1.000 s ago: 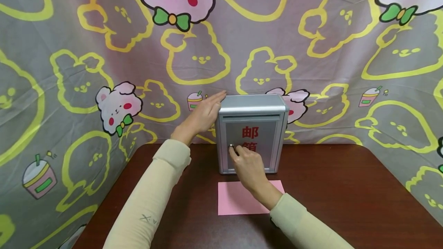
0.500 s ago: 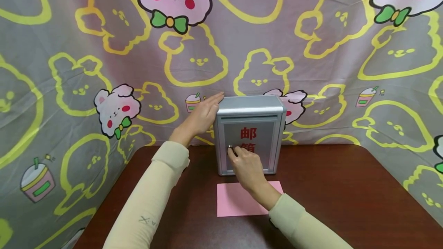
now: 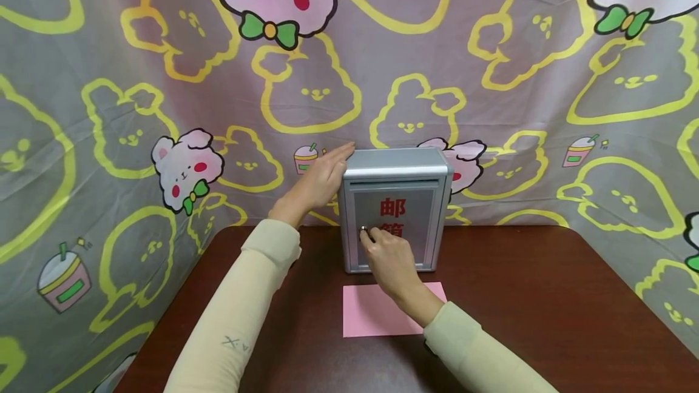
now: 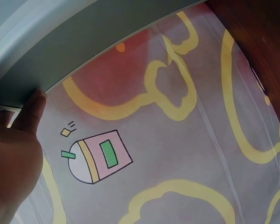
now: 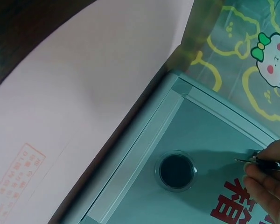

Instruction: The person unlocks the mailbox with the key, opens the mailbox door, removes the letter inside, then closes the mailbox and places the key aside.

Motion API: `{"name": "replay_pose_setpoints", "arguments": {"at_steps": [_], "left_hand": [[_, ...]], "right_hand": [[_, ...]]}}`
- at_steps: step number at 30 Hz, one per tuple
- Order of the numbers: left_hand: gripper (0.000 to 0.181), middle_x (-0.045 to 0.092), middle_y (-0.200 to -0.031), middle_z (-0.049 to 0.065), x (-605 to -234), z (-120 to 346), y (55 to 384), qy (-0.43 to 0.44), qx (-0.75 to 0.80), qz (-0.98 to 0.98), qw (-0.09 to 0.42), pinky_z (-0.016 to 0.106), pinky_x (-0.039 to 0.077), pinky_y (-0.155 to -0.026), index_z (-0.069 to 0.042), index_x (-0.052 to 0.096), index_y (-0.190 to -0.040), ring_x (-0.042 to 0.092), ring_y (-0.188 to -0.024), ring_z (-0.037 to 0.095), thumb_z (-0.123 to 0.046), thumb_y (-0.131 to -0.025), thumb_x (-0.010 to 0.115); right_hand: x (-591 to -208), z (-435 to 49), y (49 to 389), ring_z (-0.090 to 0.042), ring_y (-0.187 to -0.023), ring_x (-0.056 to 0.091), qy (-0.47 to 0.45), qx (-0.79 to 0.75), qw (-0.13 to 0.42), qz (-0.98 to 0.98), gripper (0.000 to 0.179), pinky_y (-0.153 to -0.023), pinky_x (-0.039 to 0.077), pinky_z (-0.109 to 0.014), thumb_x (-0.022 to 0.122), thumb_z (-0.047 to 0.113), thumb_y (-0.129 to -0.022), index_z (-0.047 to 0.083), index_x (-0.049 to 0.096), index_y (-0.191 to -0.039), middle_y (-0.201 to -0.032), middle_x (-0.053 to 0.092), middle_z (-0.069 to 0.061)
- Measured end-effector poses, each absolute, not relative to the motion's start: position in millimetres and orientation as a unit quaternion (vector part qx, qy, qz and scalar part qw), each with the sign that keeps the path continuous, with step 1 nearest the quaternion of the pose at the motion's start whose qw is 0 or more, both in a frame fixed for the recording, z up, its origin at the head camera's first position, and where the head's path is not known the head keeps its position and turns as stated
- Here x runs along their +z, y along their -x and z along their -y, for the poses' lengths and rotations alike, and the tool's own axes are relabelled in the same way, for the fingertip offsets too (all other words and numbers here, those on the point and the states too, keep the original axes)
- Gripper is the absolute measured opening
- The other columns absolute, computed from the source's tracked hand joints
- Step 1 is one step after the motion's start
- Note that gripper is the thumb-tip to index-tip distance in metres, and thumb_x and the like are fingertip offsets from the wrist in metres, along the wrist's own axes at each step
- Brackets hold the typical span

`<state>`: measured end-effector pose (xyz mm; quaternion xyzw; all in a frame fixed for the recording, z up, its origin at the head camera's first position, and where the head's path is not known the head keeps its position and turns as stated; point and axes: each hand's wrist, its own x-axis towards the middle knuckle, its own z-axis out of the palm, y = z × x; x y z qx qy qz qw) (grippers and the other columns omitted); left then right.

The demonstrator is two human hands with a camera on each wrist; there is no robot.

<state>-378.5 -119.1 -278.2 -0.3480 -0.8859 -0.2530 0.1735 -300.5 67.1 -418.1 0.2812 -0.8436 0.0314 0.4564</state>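
A silvery-grey metal mailbox [image 3: 395,162] with red characters stands upright toward the back of the table. My left hand [image 3: 322,178] rests with straight fingers along its upper left edge; in the left wrist view the fingertips meet the box's side [image 4: 84,42]. On the front panel, my right hand [image 3: 390,259] pinches a small key with a black head [image 5: 268,164] at the lock [image 3: 364,230] left of the characters. The right wrist view shows a bare metal key blade [image 5: 242,160] sticking out beside the fingers. The hand covers part of the lower character.
A pink paper [image 3: 363,314] with a red printed stamp on it lies flat in front of the mailbox, partly under my right forearm. A round dark window [image 5: 176,171] is set low in the front panel. Patterned cloth [image 3: 306,108] hangs close behind the dark wooden table [image 3: 524,302].
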Motion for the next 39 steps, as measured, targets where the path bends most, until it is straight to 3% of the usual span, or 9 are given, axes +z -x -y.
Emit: {"name": "replay_pose_setpoints", "arguments": {"at_steps": [39], "left_hand": [[0.055, 0.033, -0.166, 0.008, -280, 119, 379, 0.345, -0.256, 0.886, 0.171, 0.037, 0.02, -0.126, -0.001, 0.038, -0.157, 0.027, -0.154, 0.023, -0.022, -0.109, 0.02]], "right_hand": [[-415, -73, 289, -0.024, -0.07, 0.07, -0.307, 0.045, 0.438, 0.844, 0.022, -0.055, 0.059, -0.039, 0.07, -0.004, -0.087, 0.003, 0.079, -0.106, -0.083, 0.069, -0.009]]}}
